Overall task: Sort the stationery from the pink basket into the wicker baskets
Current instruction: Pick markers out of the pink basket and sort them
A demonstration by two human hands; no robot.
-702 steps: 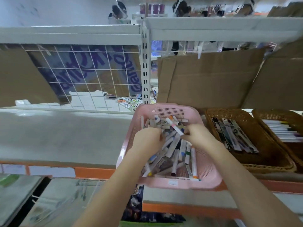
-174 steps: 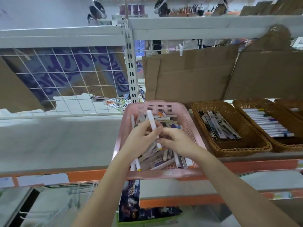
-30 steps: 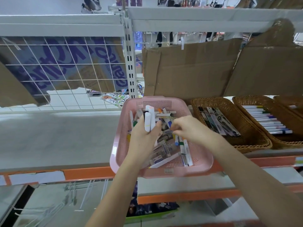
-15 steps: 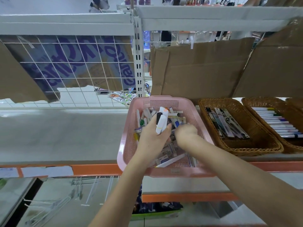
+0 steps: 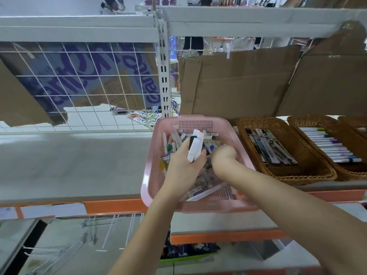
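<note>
My left hand [image 5: 183, 165] grips light, stiff, slick markers [image 5: 195, 145] mid-barrel, above the pink basket [image 5: 153, 171]. My right hand [image 5: 223, 155] digs in the basket; its fingers are hidden.

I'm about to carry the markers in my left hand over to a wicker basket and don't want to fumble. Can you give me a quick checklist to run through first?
1. Left hand grips its bundle of white markers: ok.
2. Right hand out of the pink basket: not ok, it is down among the loose markers.
3. What the right hand holds: cannot tell, its fingers are hidden.
4. Nearest wicker basket has bare floor for more: ok; flat packaged items lie in it.
5. Second wicker basket already holds white markers in a row: ok, the likely match.
</note>
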